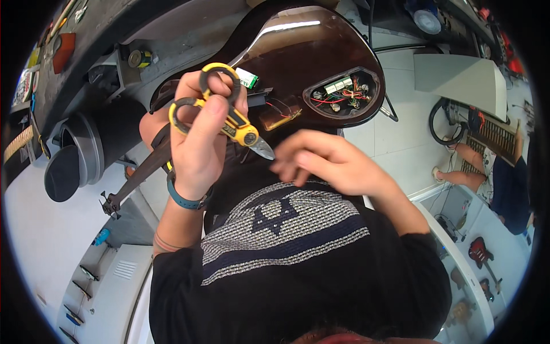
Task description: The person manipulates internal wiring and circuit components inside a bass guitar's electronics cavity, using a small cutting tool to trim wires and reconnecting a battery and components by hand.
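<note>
Presently, yellow-black scissors [248,136] left of frame centre, gripped in left hand [200,143], pointed metal tip toward right hand [335,163], which is blurred, fingers loosely curled, seemingly empty. Just above tip, flat amber piece [281,118], thin red wires beside it; green-white cylinder [247,78] behind left hand, whether held cannot tell. Upper centre, glossy dark-brown guitar body [286,60], curved: rounded cavity [319,96] uncovered, coloured wiring [361,94] exposed; cover not fitted, further progress unclear.
</note>
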The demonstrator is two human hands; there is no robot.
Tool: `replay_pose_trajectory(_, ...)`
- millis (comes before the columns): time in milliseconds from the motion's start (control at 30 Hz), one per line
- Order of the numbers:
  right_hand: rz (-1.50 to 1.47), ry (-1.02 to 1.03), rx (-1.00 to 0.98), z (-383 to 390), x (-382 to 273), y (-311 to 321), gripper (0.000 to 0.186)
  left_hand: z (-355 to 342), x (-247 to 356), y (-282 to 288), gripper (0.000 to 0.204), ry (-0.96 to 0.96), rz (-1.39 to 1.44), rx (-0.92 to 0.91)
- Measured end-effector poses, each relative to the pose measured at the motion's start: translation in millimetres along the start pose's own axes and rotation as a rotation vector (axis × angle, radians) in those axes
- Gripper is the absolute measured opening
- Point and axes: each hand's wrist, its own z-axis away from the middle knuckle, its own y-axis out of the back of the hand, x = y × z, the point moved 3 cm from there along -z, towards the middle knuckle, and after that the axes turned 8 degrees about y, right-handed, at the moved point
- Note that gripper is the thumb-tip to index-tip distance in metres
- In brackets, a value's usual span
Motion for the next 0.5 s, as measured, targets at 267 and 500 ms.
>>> replay_pose_trajectory(267,-0.203,-0.094,0.285,59.6,113.8,174.4,0.035,-12.2,9.1,27.5,0.042,0.028,0.161,-0.034)
replay_pose_trajectory(500,-0.743,0.213,0.619,30.4,147.8,196.9,0.050,-32.0,-21.0,10.1,0.045,-0.023,0.014,-0.029)
